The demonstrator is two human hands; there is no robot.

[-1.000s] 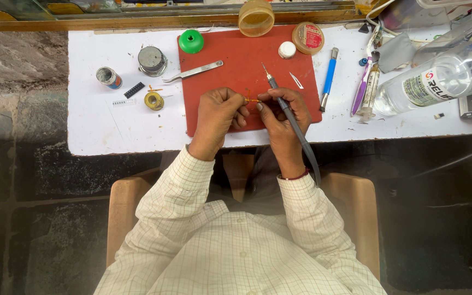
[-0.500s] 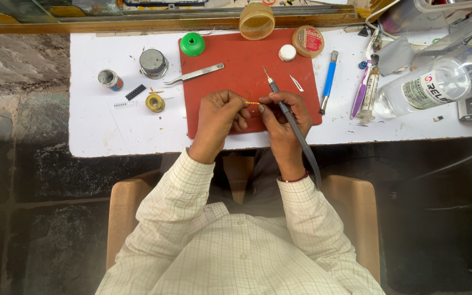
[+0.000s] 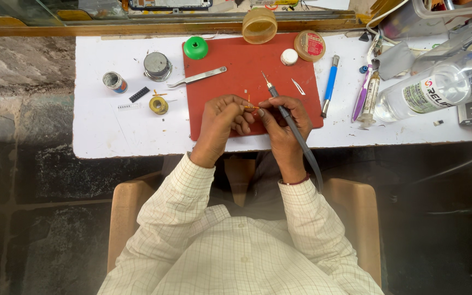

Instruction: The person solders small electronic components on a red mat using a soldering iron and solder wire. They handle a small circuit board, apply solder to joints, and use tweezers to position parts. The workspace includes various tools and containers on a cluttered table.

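White worktop against a stone wall, red mat at its centre: we look straight down on a seated person in a checked shirt, both hands meeting over the mat's near edge. Our left hand is closed, fingertips pinching a tiny orange part that we cannot make out further. Our right hand grips a slim grey soldering pen like a pencil; its long axis runs from the wrist up and leftward, tip pointing away from the body, cable trailing back over the forearm. The part sits between the two hands, just left of the pen's shaft, touching the left fingertips. Tweezers, a green cap and a clear bottle lie well apart.
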